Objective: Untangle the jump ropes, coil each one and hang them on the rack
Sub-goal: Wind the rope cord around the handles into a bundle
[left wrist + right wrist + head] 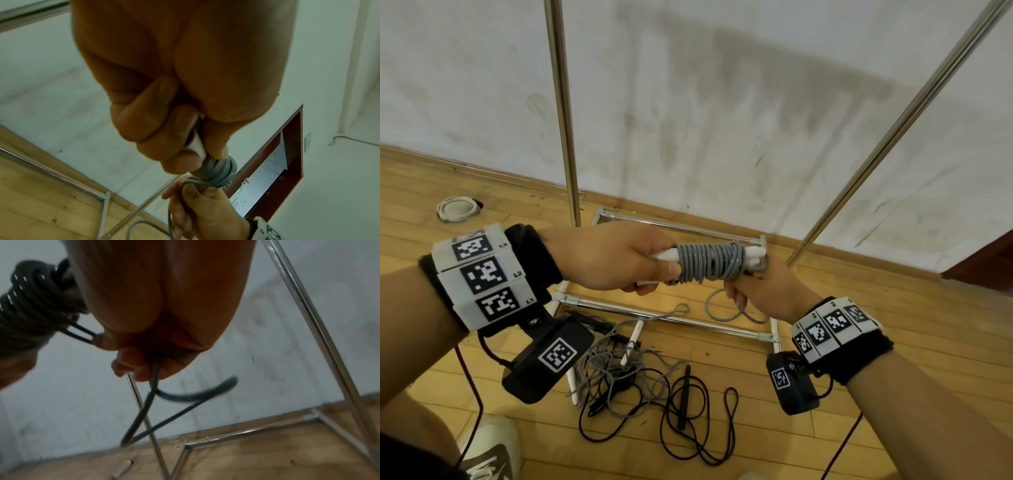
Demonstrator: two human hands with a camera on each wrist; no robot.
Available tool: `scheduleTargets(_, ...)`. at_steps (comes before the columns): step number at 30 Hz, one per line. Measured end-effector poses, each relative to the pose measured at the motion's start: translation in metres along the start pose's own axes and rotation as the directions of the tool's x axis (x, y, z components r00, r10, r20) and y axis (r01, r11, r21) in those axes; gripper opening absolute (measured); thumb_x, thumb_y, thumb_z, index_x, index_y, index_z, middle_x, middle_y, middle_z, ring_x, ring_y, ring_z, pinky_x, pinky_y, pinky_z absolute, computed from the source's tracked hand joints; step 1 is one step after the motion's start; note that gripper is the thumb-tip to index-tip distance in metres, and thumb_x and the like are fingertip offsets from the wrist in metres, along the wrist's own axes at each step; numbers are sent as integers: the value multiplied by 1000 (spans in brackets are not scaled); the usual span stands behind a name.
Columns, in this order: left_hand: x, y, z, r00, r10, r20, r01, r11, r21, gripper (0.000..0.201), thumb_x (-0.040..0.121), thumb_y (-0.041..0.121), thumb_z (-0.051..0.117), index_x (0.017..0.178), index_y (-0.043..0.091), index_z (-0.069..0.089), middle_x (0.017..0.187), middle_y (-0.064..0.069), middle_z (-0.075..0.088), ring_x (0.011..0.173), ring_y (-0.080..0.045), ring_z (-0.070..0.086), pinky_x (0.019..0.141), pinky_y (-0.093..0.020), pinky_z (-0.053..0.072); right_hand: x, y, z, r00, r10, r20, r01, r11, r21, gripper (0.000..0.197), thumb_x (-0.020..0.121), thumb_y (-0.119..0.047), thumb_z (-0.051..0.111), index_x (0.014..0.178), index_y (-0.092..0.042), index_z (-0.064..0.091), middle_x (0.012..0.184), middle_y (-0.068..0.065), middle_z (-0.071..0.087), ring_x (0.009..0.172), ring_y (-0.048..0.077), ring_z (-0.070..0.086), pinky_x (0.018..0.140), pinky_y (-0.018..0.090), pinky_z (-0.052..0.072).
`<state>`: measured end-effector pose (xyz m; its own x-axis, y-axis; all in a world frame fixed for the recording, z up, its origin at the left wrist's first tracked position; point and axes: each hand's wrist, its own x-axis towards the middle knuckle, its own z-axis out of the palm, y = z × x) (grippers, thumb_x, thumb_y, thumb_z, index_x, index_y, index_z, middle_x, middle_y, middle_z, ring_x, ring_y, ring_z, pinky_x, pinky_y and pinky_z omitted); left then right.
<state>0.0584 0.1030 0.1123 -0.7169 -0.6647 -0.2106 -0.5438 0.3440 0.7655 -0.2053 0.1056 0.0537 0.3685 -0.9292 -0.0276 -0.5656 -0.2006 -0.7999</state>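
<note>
A grey jump rope (pixel 709 262) is wound in tight turns round its two white handles (pixel 664 256). My left hand (pixel 619 260) grips the handles at their left end, also seen as the left hand (pixel 164 129) in its wrist view. My right hand (pixel 760 291) pinches the loose grey rope tail (pixel 722 308), which hangs in a loop below it; the right hand (pixel 156 321) and the tail (pixel 152 394) show in the right wrist view. On the floor lies a tangle of another grey rope with white handles (pixel 631 339) and a black rope (pixel 685 397).
The chrome rack stands ahead: a left upright pole (pixel 563 113), a slanted right pole (pixel 893 130) and a base frame (pixel 664 317) on the wooden floor. A white ring-shaped thing (pixel 457 209) lies by the wall. My shoe (pixel 489 448) is at bottom left.
</note>
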Motion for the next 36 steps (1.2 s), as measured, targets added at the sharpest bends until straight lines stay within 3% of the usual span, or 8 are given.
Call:
scheduleTargets(2,-2,2,-1,998,4,64,-3,1000,-17,21,103,26,48,84,23,56,61,7,57,54,-7,49,56,-21,42,0,3,-4,1000,-10,7,11,994,-107,36,89,-2,61,67,-30,58,55,-11,61,50,3,56,55,29,49)
scheduleTargets(6,-1,4,6,987,-45,156,32,996,85,29,102,29,50,73,27,53,59,12,56,52,-4,49,58,-23,42,5,3,-10,985,-108,134,155,895,-417,40,83,-7,71,63,-34,49,62,-16,54,61,8,52,60,35,47)
scheduleTargets(12,8,-5,17,966,-188,175,122,935,333,25,101,40,49,81,25,54,63,11,60,51,1,51,53,-15,39,7,-2,-6,989,-4,146,55,937,-344,23,90,-35,67,75,-21,55,63,-17,56,57,2,45,55,18,36)
scheduleTargets(15,12,-8,20,965,-229,129,150,884,442,25,101,43,47,83,26,53,72,6,59,57,-4,51,57,-21,39,9,-11,-11,990,86,115,-60,975,-215,24,96,-30,57,72,-26,60,59,-22,55,54,0,44,59,23,37)
scheduleTargets(18,17,-9,22,965,-255,54,190,830,525,24,102,42,45,90,23,54,81,3,60,65,-11,54,58,-24,42,9,-20,-13,984,157,83,-150,985,-81,29,98,-21,49,79,-7,65,62,-15,60,57,6,47,61,32,38)
scheduleTargets(21,20,-9,22,969,-247,-20,212,786,581,25,103,39,43,91,19,53,83,-1,60,65,-15,54,60,-28,45,4,-28,-12,984,153,95,-152,988,-20,24,99,-14,49,80,-7,62,65,-8,62,58,12,51,59,36,41)
scheduleTargets(28,22,-7,22,952,-100,-288,230,856,462,23,103,36,46,82,27,43,79,1,59,64,-15,56,53,-27,44,-3,-42,-9,991,129,32,-133,929,346,9,99,-6,51,99,1,57,80,10,68,74,25,72,63,31,54)
scheduleTargets(36,24,-8,24,898,-49,-437,236,893,384,26,102,34,47,77,26,43,70,3,56,56,-11,51,45,-23,33,-2,-50,-1,981,162,-111,-144,978,152,21,103,-18,48,101,-8,66,72,1,67,63,12,66,61,23,52)
